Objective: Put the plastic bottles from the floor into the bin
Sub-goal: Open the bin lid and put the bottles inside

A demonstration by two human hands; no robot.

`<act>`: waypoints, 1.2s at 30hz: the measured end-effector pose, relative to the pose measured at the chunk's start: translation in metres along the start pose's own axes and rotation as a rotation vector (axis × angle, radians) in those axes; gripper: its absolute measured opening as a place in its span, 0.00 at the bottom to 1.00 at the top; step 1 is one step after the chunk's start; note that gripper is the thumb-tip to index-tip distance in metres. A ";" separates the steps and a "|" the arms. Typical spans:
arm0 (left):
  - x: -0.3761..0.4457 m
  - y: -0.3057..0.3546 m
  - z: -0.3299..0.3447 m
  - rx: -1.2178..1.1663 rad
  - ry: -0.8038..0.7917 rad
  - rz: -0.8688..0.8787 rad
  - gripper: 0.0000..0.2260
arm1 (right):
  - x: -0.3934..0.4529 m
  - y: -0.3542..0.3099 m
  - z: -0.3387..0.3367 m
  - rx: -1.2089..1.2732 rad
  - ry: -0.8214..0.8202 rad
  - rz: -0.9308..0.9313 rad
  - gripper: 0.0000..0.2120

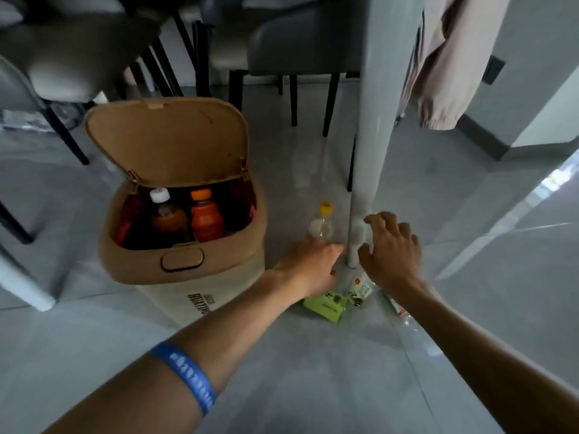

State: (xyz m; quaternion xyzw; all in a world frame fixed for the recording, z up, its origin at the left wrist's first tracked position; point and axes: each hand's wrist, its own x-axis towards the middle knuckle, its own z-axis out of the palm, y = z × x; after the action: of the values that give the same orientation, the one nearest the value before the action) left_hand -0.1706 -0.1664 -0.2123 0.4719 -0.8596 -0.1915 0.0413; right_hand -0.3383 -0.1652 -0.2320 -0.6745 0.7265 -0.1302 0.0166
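A tan bin [188, 267] stands on the floor with its lid tilted open; an orange-capped bottle [206, 219] and a white-capped bottle [166, 214] stand inside. To its right my left hand [310, 267] wraps around a clear bottle with a yellow cap [322, 222] and a green label. My right hand [391, 249] hovers with fingers spread over a white-labelled bottle [360, 289] by the table leg. Another clear bottle [404, 317] lies partly hidden under my right forearm.
A white table leg [372, 151] rises between my two hands. Dark chair legs [293, 98] and grey chairs stand behind the bin. A pinkish garment [445, 73] hangs at the upper right. Grey floor tiles spread toward me.
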 end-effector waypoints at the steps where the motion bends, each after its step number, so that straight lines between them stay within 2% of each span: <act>1: 0.007 0.000 0.024 0.040 -0.090 -0.081 0.15 | -0.002 0.007 0.005 -0.062 -0.063 0.017 0.25; 3: 0.016 -0.001 0.070 0.042 -0.240 -0.228 0.29 | -0.005 0.020 0.014 -0.102 -0.174 0.017 0.25; 4: 0.019 -0.002 0.090 -0.012 -0.289 -0.306 0.33 | -0.007 0.026 0.020 -0.083 -0.205 -0.006 0.23; 7: 0.015 -0.008 0.130 -0.090 -0.365 -0.451 0.36 | -0.014 0.037 0.030 0.041 -0.188 -0.118 0.22; 9: 0.012 -0.014 0.135 -0.033 -0.353 -0.447 0.33 | -0.014 0.039 0.032 0.126 -0.145 -0.165 0.24; 12: 0.016 -0.025 0.126 0.075 -0.309 -0.444 0.24 | -0.009 0.037 0.033 0.244 -0.097 -0.172 0.23; 14: 0.019 -0.028 0.123 0.130 -0.261 -0.520 0.26 | -0.007 0.032 0.032 0.300 -0.087 -0.158 0.22; 17: 0.009 -0.037 0.135 0.086 -0.112 -0.636 0.26 | -0.007 0.024 0.032 0.366 -0.131 -0.130 0.22; 19: -0.003 -0.046 0.145 0.037 -0.060 -0.678 0.31 | -0.009 0.019 0.035 0.391 -0.179 -0.120 0.21; 21: -0.009 -0.052 0.150 -0.040 -0.074 -0.733 0.39 | -0.013 0.018 0.036 0.403 -0.205 -0.108 0.20; 24: -0.013 -0.047 0.142 -0.092 -0.244 -0.790 0.50 | -0.013 0.007 0.027 0.449 -0.223 -0.086 0.18; 26: -0.014 -0.034 0.128 -0.174 -0.298 -0.781 0.53 | -0.007 0.000 0.015 0.466 -0.176 -0.085 0.16; 28: -0.014 -0.021 0.100 -0.210 -0.253 -0.690 0.49 | 0.000 -0.008 -0.007 0.478 -0.089 -0.089 0.15; 30: -0.011 -0.011 0.057 -0.253 -0.171 -0.539 0.42 | 0.008 -0.017 -0.037 0.536 0.033 -0.098 0.12; 33: -0.012 0.004 -0.035 -0.388 -0.057 -0.319 0.37 | 0.024 -0.032 -0.085 0.700 0.250 -0.088 0.11; 36: -0.033 0.006 -0.147 -0.507 0.157 -0.216 0.30 | 0.041 -0.063 -0.125 0.859 0.421 -0.127 0.14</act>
State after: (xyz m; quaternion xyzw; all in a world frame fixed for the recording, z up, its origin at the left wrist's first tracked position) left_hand -0.1204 -0.1789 -0.0703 0.5485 -0.7233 -0.3666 0.2039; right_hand -0.3053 -0.1880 -0.0920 -0.6087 0.5519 -0.5529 0.1383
